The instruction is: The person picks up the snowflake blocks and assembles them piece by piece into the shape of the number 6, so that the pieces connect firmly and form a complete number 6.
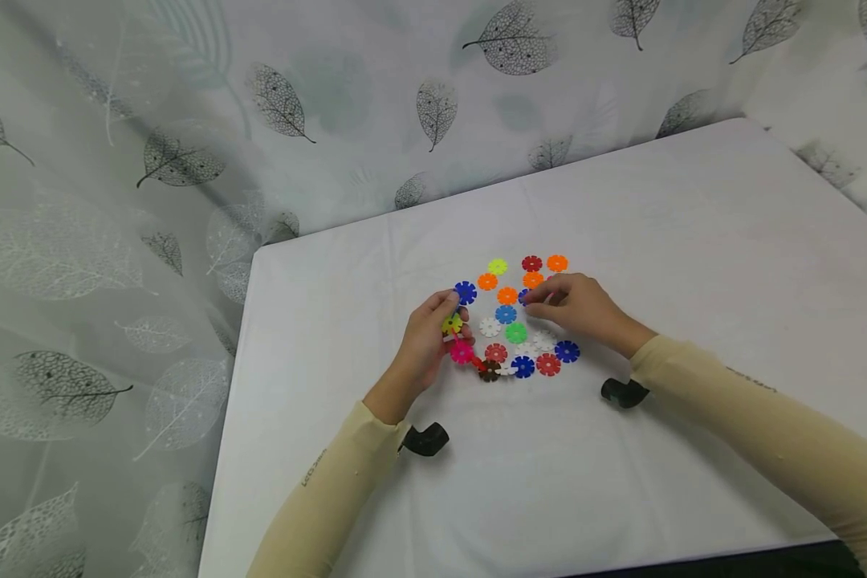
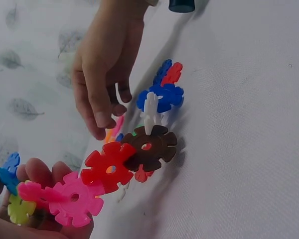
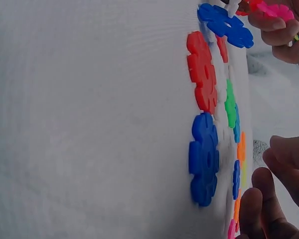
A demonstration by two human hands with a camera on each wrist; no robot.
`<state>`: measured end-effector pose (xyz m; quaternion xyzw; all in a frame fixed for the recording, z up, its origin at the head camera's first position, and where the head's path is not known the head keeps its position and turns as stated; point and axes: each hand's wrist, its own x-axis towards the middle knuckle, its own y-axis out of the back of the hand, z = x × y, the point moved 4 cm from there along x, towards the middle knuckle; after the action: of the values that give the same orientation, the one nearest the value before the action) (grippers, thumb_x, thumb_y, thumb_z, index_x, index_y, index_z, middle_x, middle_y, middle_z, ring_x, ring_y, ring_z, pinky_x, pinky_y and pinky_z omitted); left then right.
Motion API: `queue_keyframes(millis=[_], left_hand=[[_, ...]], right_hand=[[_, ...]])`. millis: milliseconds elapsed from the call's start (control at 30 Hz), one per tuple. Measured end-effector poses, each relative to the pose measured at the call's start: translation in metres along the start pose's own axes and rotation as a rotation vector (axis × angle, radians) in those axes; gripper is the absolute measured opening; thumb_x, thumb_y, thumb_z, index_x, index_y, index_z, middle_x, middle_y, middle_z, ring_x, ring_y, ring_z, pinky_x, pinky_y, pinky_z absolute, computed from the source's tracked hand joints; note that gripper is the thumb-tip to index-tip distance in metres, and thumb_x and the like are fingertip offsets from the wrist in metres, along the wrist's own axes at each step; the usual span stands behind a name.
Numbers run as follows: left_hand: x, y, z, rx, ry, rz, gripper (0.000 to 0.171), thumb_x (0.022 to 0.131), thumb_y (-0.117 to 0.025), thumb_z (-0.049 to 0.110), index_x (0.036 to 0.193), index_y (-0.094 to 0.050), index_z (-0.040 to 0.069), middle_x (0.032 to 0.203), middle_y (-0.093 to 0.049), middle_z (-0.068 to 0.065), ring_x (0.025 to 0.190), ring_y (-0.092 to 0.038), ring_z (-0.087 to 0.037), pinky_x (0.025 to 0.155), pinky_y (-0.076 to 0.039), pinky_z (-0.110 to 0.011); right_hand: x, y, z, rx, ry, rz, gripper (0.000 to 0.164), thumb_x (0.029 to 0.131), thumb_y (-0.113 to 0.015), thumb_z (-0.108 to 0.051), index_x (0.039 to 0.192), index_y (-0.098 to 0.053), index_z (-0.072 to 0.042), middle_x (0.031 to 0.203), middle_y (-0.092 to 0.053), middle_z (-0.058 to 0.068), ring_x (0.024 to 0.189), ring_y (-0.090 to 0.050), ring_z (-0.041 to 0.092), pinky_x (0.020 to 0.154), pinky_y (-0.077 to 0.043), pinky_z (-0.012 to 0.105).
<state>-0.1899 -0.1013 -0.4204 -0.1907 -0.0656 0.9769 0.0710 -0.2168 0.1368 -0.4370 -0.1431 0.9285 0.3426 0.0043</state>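
My left hand (image 1: 425,337) grips one end of a chain of slotted, flower-shaped plastic discs. The chain shows a blue disc (image 1: 466,292) by the thumb, then a yellow one, a pink disc (image 2: 75,199), a red disc (image 2: 108,167), a brown disc (image 2: 150,148), a white disc (image 2: 150,112) on edge and another blue disc (image 3: 225,26). Above the loose discs hovers my right hand (image 1: 578,309), fingers bent loosely and nothing visible between them. A loose blue disc (image 1: 523,296) lies by its fingertips, partly hidden.
Loose discs are spread over the white tablecloth (image 1: 318,361), among them a green disc (image 1: 516,332), an orange disc (image 1: 557,262), a red disc (image 3: 202,72) and several white ones. Black curved pieces (image 1: 425,440) sit under both wrists. A leaf-patterned curtain (image 1: 361,104) borders the table.
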Motion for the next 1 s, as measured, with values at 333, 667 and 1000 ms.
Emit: queue_keyframes(millis=[333, 667, 1000], left_hand=[[-0.001, 0.0, -0.001, -0.014, 0.01, -0.01, 0.029, 0.109, -0.048, 0.028, 0.126, -0.057, 0.007, 0.099, -0.058, -0.006, 0.076, -0.059, -0.016, 0.081, -0.057, -0.031], [-0.001, -0.001, -0.002, 0.007, 0.01, -0.033, 0.032, 0.108, -0.048, 0.033, 0.126, -0.058, 0.008, 0.102, -0.059, -0.007, 0.08, -0.062, -0.018, 0.081, -0.058, -0.032], [-0.003, -0.005, -0.002, 0.011, 0.015, -0.045, 0.032, 0.109, -0.048, 0.031, 0.128, -0.058, 0.007, 0.103, -0.06, -0.008, 0.081, -0.062, -0.019, 0.081, -0.057, -0.031]], right_hand=[[-0.002, -0.011, -0.003, -0.126, 0.059, -0.08, 0.031, 0.083, -0.085, -0.033, 0.108, -0.08, -0.016, 0.097, -0.068, -0.002, 0.087, -0.056, 0.021, 0.069, -0.049, 0.034], [-0.002, -0.015, -0.006, -0.163, 0.057, -0.112, 0.035, 0.078, -0.089, -0.035, 0.108, -0.079, -0.017, 0.1, -0.068, -0.002, 0.094, -0.058, 0.021, 0.073, -0.05, 0.035], [0.001, -0.015, -0.011, -0.081, 0.067, -0.174, 0.023, 0.082, -0.086, -0.022, 0.1, -0.074, -0.013, 0.092, -0.069, -0.002, 0.087, -0.062, 0.021, 0.076, -0.054, 0.035]])
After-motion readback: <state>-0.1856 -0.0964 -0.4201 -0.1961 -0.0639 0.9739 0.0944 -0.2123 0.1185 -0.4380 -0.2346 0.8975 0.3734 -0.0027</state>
